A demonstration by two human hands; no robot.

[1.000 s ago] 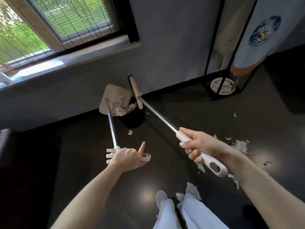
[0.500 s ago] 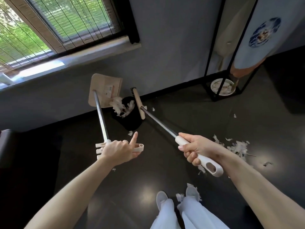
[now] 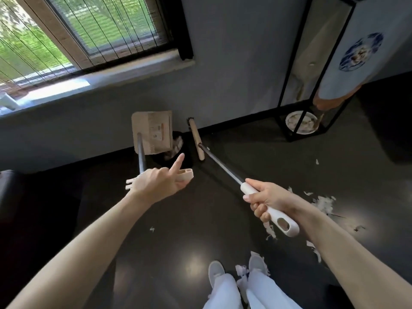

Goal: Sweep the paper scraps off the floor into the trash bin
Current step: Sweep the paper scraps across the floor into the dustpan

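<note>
My left hand grips the beige handle of a long-handled dustpan, index finger pointing out. The dustpan's tan pan is tipped up over the black trash bin by the wall, hiding most of it; white scraps show in the bin's mouth. My right hand holds the white handle of a broom, whose wooden head rests on the floor just right of the bin. Paper scraps lie on the dark floor to my right and near my feet.
A grey wall with a window sill runs behind the bin. A black-framed glass stand with a round plate at its base stands at the right. A dark seat edge sits at the left. My shoes are at the bottom.
The dustpan has tipped further upright over the bin and now covers most of its opening. The broom head has shifted slightly right, away from the bin.
</note>
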